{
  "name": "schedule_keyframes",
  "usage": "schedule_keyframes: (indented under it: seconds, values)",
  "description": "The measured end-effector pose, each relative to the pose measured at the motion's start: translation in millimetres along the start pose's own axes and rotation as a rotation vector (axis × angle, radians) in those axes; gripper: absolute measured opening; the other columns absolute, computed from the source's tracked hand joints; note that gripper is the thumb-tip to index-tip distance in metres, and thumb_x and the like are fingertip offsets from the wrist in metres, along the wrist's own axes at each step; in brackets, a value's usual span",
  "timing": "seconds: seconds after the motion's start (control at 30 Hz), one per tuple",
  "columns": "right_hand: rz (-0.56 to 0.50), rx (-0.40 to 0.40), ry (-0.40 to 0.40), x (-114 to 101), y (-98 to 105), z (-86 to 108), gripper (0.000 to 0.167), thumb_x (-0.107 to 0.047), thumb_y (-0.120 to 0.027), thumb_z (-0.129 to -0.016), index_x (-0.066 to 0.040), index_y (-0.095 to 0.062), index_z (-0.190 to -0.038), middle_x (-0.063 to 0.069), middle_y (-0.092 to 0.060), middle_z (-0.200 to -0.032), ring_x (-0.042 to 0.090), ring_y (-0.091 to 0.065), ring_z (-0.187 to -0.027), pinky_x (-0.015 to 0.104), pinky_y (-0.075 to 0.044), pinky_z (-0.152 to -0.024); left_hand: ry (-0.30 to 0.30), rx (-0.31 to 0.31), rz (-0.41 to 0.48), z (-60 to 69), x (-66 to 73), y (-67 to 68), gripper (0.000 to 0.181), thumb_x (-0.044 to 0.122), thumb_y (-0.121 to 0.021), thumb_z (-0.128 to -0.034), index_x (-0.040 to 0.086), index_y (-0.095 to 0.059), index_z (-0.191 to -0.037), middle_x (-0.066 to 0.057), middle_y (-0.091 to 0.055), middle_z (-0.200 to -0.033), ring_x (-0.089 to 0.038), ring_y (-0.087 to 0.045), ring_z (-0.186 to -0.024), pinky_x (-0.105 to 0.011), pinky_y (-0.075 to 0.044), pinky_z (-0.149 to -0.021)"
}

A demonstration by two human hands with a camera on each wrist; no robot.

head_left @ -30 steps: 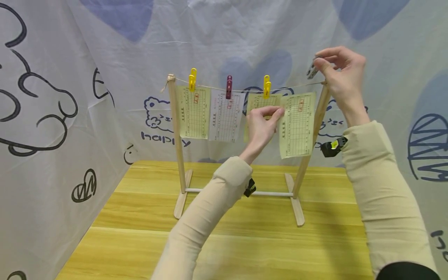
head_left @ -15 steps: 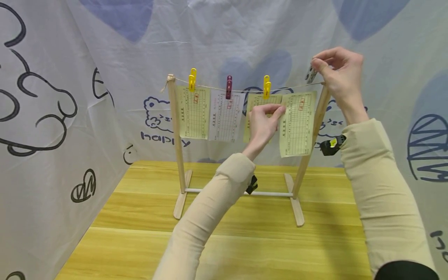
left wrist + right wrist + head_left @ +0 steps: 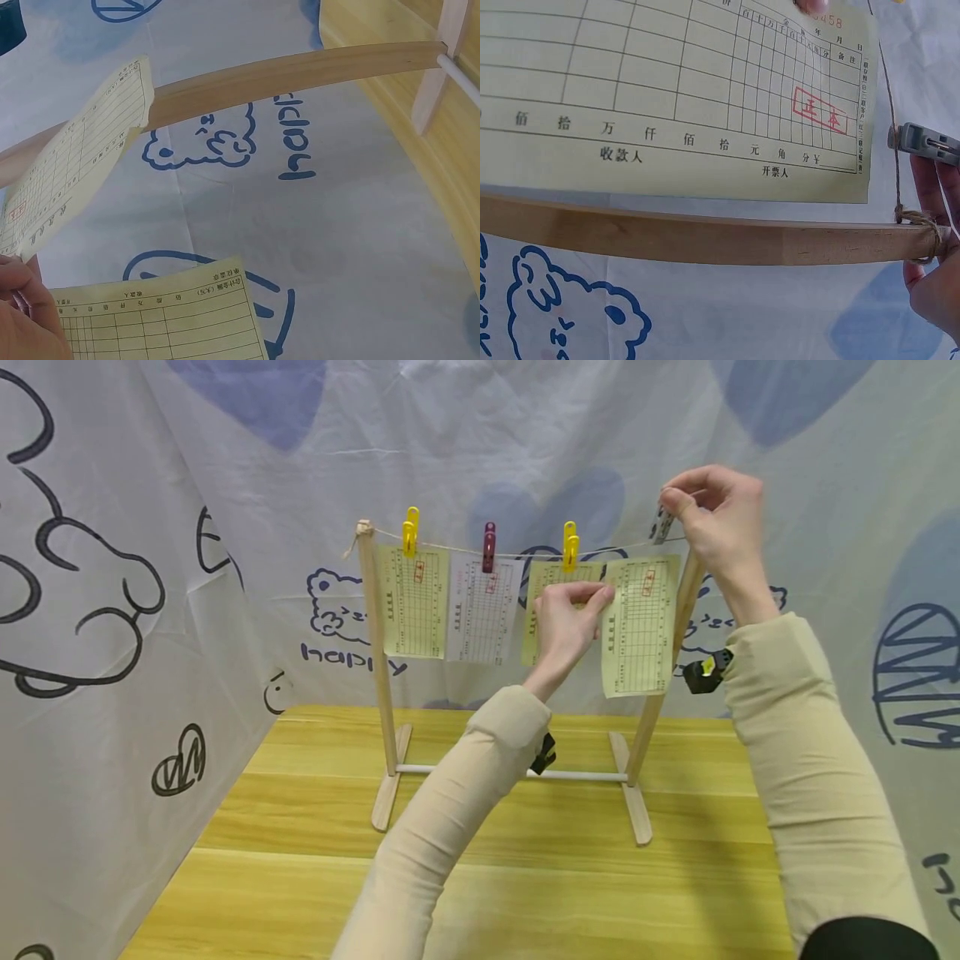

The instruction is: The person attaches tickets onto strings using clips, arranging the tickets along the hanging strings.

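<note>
In the head view my left hand (image 3: 566,625) pinches the left edge of a pale yellow receipt slip (image 3: 640,635), a printed form with a red stamp. The slip's top edge is close to the string (image 3: 622,548). My right hand (image 3: 726,518) holds a grey clothespin (image 3: 661,525) between thumb and fingers, just above the string by the right post (image 3: 684,610). The right wrist view shows the clothespin (image 3: 930,142) with its tip at the string (image 3: 894,127), beside the slip's (image 3: 667,90) edge. Whether its jaws are spread I cannot tell.
Two yellow clothespins (image 3: 410,532) and a dark red clothespin (image 3: 489,547) hold further slips on the string: a yellow slip (image 3: 415,610), a white slip (image 3: 483,618) and one partly behind my left hand. The wooden stand (image 3: 381,660) rests on a wood-grain table (image 3: 300,860) before a printed cloth.
My right hand has come left and down, bringing the grey clothespin to the string. The slip in my left hand has shifted slightly right and hangs straighter.
</note>
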State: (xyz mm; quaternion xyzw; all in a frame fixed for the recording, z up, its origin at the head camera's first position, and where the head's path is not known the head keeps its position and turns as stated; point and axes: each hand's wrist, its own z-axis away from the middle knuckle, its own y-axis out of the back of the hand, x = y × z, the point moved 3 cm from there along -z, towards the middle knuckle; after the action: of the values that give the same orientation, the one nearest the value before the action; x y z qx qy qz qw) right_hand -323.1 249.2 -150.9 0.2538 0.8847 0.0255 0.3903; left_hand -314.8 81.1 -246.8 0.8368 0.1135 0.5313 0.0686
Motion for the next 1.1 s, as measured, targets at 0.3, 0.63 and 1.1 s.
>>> schedule_keyframes:
  seconds: [0.3, 0.63, 1.1]
  values:
    - [0.033, -0.028, -0.005, 0.9, -1.7, 1.1, 0.018, -0.013, -0.072, -0.093, -0.001, -0.074, -0.106, -0.027, -0.064, -0.081, -0.004, -0.059, -0.075, 0.017, -0.046, -0.077, -0.017, 0.001, 0.0, -2.2, -0.8, 0.1, 0.023, 0.023, -0.071, -0.0953, 0.009, -0.077, -0.111, -0.007, -0.079, -0.102, -0.003, -0.054, -0.044, -0.014, -0.039, -0.042]
    - [0.088, -0.064, -0.047, 3.4, -0.7, 1.7, 0.016, -0.016, -0.073, -0.094, -0.008, -0.075, -0.106, -0.027, -0.063, -0.082, -0.003, -0.059, -0.075, 0.017, -0.045, -0.072, -0.008, -0.001, 0.02, -2.7, -1.2, -0.1, 0.023, 0.024, -0.07, -0.0957, 0.009, -0.077, -0.112, -0.007, -0.079, -0.102, -0.004, -0.054, -0.044, -0.015, -0.039, -0.042]
    - [0.118, -0.085, -0.029, 3.3, -1.2, 4.5, 0.02, -0.017, -0.072, -0.094, -0.003, -0.074, -0.107, -0.03, -0.061, -0.077, -0.006, -0.058, -0.074, 0.016, -0.043, -0.076, 0.006, 0.0, 0.062, -2.6, 0.2, -1.0, 0.023, 0.024, -0.071, -0.0955, 0.009, -0.077, -0.112, -0.008, -0.079, -0.103, -0.014, -0.06, -0.047, -0.017, -0.045, -0.044]
